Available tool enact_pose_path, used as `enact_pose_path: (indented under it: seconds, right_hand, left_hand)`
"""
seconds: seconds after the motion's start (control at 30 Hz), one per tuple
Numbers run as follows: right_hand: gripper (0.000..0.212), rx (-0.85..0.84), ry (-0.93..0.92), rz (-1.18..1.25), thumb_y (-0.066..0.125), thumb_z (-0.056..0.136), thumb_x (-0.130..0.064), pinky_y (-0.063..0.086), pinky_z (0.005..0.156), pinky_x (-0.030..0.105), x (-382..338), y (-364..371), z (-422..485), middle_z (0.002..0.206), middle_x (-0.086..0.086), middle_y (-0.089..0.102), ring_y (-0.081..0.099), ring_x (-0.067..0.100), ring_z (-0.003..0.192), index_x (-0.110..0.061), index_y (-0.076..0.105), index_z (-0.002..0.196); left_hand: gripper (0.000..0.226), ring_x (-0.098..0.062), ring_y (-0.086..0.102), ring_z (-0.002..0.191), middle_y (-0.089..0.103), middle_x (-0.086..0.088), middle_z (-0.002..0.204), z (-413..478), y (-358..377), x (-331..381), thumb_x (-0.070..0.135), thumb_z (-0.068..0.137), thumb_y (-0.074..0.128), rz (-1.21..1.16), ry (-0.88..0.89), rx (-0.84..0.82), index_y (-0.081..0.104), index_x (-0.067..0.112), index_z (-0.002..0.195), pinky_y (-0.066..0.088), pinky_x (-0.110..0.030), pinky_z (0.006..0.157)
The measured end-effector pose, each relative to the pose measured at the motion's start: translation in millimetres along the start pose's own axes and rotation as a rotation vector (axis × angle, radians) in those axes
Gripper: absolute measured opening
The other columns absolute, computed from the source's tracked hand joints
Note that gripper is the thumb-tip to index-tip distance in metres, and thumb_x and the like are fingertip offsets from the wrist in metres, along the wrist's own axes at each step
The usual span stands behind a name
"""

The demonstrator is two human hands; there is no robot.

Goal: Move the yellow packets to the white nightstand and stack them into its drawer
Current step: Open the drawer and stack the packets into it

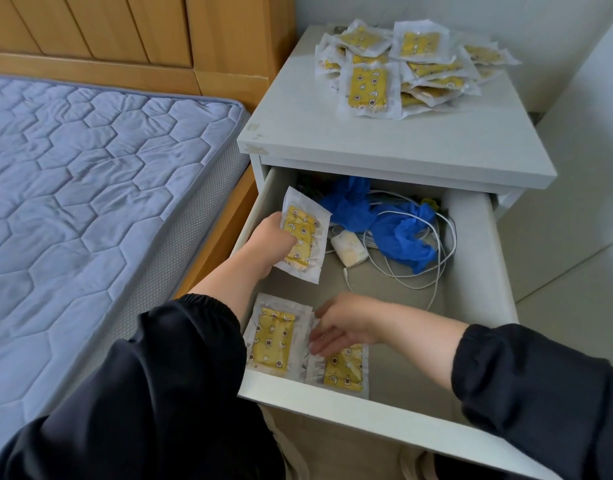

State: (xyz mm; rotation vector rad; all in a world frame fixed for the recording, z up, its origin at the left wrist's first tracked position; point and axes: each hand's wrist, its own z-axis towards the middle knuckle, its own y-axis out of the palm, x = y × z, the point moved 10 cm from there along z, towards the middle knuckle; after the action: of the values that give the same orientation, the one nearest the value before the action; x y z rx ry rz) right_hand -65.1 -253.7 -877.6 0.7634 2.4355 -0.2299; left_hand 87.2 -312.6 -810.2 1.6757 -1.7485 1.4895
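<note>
The white nightstand point(384, 140) has its drawer point(478, 258) pulled open. A pile of several yellow packets point(412, 64) lies on its top at the back. My left hand point(270, 240) grips one yellow packet point(305, 233) by its left edge, tilted, above the drawer's far left part. Two yellow packets lie flat side by side at the drawer's front left: one point(274, 337) on the left and another point(345, 370) to its right. My right hand point(339, 323) rests with straight fingers on the upper end of the right one.
At the drawer's back lie crumpled blue gloves point(395, 230), white cables point(433, 271) and a small white roll point(350, 247). A bed with a blue quilted mattress point(90, 188) and wooden headboard point(125, 32) stands close on the left. Tiled floor point(575, 299) lies to the right.
</note>
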Motion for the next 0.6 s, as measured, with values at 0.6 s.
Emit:
enact_pose_path:
  seconds: [0.6]
  right_hand:
    - [0.014, 0.558, -0.434, -0.352, 0.076, 0.077, -0.013, 0.051, 0.073, 0.032, -64, -137, -40, 0.090, 0.009, 0.070, 0.066, 0.025, 0.085, -0.006, 0.067, 0.085]
  left_hand:
    - [0.040, -0.018, 0.065, 0.105, 0.066, -0.002, 0.116, -29, 75, 4, 0.016, 0.086, 0.070, 0.279, 0.159, -0.511, 0.055, 0.015, 0.123, 0.052, -0.035, 0.095]
